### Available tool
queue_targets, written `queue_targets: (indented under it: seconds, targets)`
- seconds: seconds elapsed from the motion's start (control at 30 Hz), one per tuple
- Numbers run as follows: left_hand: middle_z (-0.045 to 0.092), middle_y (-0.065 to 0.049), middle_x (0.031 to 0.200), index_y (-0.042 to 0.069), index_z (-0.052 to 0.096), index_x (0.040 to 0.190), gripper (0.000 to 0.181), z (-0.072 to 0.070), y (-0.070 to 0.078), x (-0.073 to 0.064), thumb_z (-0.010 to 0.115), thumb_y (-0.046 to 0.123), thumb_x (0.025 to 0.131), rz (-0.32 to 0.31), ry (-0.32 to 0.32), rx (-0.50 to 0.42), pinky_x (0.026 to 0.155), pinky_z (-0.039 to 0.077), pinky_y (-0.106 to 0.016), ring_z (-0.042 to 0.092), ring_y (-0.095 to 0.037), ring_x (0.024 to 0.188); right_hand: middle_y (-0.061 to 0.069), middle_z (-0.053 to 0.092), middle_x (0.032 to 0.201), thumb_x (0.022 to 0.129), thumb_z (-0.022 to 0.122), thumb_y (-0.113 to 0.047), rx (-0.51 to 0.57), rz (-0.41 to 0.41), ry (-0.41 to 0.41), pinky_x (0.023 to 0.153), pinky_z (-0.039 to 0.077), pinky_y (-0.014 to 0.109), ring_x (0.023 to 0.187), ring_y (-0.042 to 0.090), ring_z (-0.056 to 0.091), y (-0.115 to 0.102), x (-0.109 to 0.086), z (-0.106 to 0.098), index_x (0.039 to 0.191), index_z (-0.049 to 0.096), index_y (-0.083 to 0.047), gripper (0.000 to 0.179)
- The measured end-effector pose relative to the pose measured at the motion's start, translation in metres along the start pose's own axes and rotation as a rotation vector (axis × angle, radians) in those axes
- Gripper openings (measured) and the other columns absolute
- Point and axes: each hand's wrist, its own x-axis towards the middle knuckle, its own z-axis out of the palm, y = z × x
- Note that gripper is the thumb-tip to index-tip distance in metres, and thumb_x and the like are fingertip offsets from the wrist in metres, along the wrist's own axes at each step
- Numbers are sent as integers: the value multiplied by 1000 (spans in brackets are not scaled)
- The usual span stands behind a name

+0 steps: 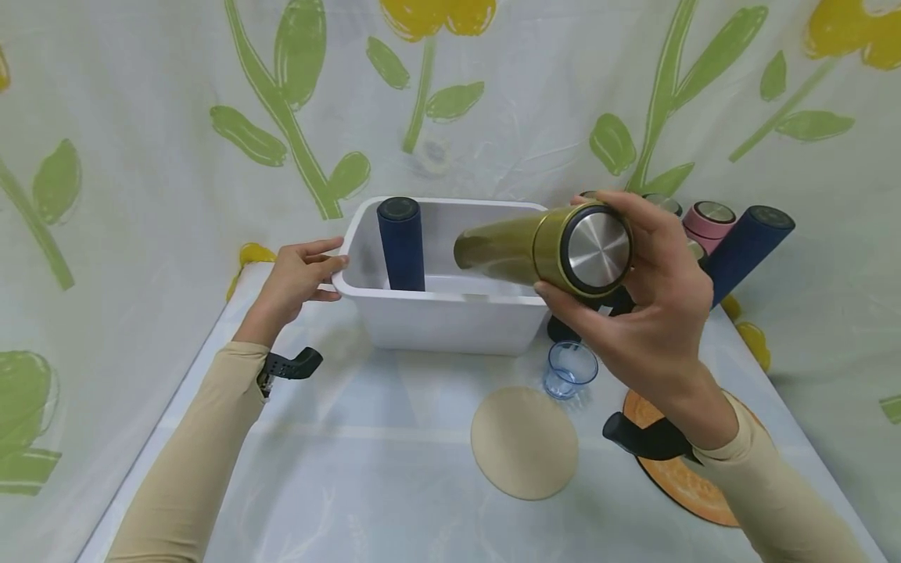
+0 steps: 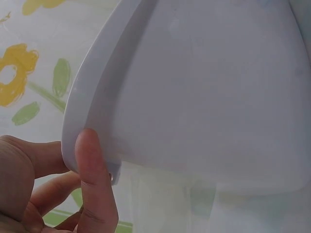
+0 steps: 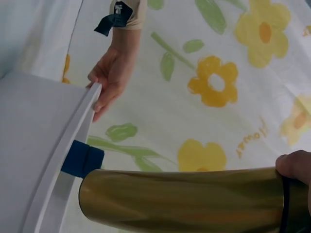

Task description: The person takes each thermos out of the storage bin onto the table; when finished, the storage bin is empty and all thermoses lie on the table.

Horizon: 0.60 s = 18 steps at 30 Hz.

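Note:
My right hand (image 1: 658, 305) grips a gold thermos (image 1: 503, 249) by its capped end. The thermos is tilted nearly level over the white plastic bin (image 1: 450, 324), its steel lid toward me and its base pointing left. A dark blue thermos (image 1: 403, 250) stands in the bin's left part, leaning slightly. At the bin's left end, my left hand (image 1: 299, 274) pinches the rim between thumb and fingers; the left wrist view shows a digit (image 2: 95, 179) on the near side of that rim (image 2: 80, 107). In the right wrist view the gold thermos (image 3: 184, 199) overlaps the blue one (image 3: 82, 159).
Right of the bin, partly behind my right hand, are a leaning blue thermos (image 1: 748, 249), a pink thermos (image 1: 707, 227) and other bottles. A clear blue glass (image 1: 570, 369) stands before them. A beige round mat (image 1: 524, 444) and an orange round mat (image 1: 693, 489) lie nearer me.

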Motion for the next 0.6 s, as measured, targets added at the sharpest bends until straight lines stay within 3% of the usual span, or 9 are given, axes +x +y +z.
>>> queue_targets:
  seconds: [0.13, 0.33, 0.6]
  targets:
    - [59, -21, 128, 14, 48, 150, 53, -1, 0, 0, 64, 21, 100, 8, 4, -5, 66, 60, -28, 65, -14, 80, 34, 57, 118, 68, 90, -6, 41, -8, 34, 98, 52, 40, 113, 44, 60, -5, -4, -7, 119, 51, 22, 71]
    - [59, -21, 127, 15, 48, 150, 54, -1, 0, 1, 65, 24, 99, 8, 7, 5, 66, 60, -28, 65, -15, 80, 40, 54, 117, 61, 89, 6, 114, -13, 85, 97, 52, 41, 111, 47, 59, -11, -11, -21, 119, 50, 24, 73]
    - [59, -21, 127, 15, 49, 150, 53, -1, 0, -1, 65, 24, 100, 4, 14, 13, 67, 60, -28, 66, -16, 82, 42, 54, 115, 54, 91, 7, 76, -27, 136, 100, 49, 47, 107, 48, 61, -16, -22, -42, 116, 51, 26, 76]
